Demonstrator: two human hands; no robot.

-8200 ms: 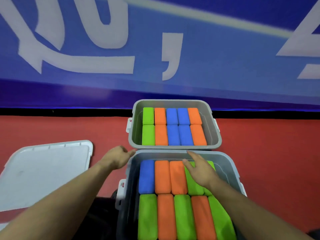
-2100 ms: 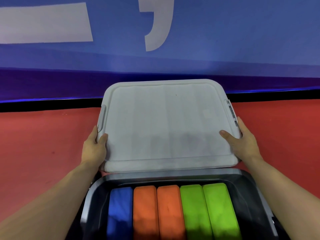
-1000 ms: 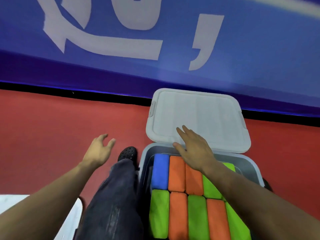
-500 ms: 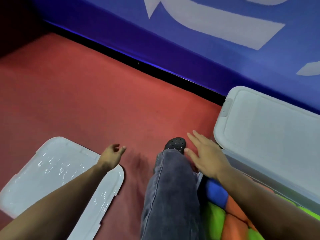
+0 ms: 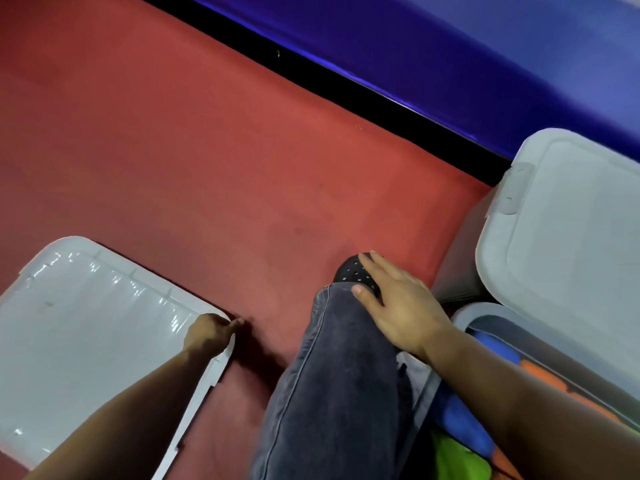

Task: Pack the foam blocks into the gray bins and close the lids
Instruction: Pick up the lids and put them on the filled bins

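the left hand rests at the near corner of the loose lid on the red floor, fingers curled, grip unclear. the right hand hovers flat and open over the knee, beside the open bin of foam blocks.

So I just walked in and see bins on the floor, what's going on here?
A person is packing foam blocks into gray bins. The far bin already wears its lid. The near bin, with blue, orange and green foam blocks inside, is open. The left hand reaches to the corner of the loose lid on the red floor. The right hand hovers open over the knee.
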